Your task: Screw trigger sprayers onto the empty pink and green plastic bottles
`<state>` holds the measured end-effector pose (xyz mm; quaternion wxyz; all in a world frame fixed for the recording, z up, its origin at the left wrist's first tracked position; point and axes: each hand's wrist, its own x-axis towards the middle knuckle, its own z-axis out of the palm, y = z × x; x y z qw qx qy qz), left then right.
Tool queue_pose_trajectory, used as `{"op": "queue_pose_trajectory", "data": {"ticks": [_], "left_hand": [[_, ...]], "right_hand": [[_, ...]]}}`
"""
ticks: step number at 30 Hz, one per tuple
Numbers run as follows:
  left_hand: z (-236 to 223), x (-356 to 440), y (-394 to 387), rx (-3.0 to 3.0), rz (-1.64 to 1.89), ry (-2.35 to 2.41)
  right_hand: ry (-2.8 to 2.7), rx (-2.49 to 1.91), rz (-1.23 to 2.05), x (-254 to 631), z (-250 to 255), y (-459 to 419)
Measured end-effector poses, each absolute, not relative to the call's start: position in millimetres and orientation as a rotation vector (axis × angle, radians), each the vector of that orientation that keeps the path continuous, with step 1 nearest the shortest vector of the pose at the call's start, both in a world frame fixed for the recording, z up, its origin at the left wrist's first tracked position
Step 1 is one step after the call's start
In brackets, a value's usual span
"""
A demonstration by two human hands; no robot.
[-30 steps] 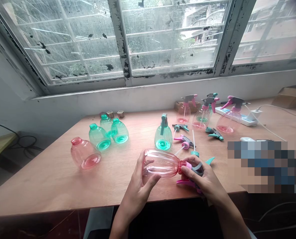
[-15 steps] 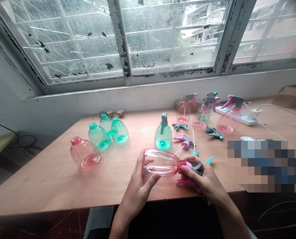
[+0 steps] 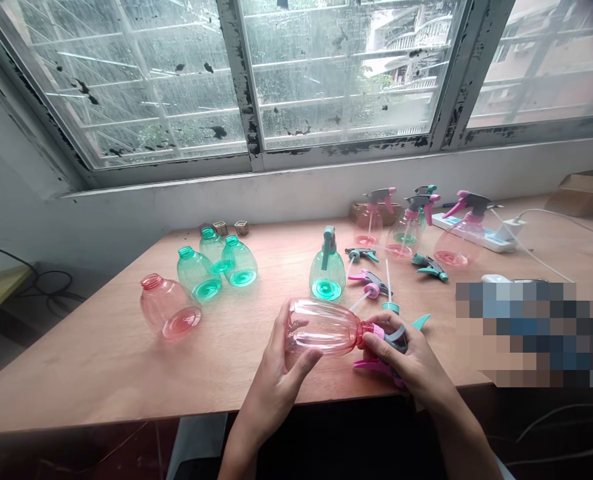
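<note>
A clear pink spray bottle (image 3: 322,327) lies on its side in the air above the table's front part, its base to the left. My left hand (image 3: 282,373) is wrapped round the base end, thumb on the near side. At the neck, my right hand (image 3: 406,357) pinches the pink collar of a trigger spray head (image 3: 378,331); the collar sits at the bottle's mouth, and how tightly it is screwed on cannot be seen. Just below, a pink trigger (image 3: 374,365) shows, partly hidden by my right hand. Behind it lies a spray head with a teal collar (image 3: 390,307).
Open-necked bottles stand at left: one pink (image 3: 170,308) and three green (image 3: 199,275). A capped green bottle (image 3: 327,270) stands mid-table, beside loose spray heads (image 3: 373,285). Capped pink bottles (image 3: 457,241) and a power strip (image 3: 491,239) are at back right. A blurred-out patch covers the right.
Both hands keep the same hold on the bottle and spray head, with almost no visible movement. The view has shifted very slightly.
</note>
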<state>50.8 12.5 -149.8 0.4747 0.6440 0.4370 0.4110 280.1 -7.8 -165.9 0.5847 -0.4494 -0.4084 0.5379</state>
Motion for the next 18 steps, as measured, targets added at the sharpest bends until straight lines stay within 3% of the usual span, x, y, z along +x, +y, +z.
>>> {"op": "queue_pose_trajectory", "data": {"ticks": [18], "left_hand": [[-150.4, 50.9, 12.6, 1.586, 1.003, 1.078]], "right_hand": [[-0.982, -1.039, 1.267, 282.1, -169.2, -6.9]]}}
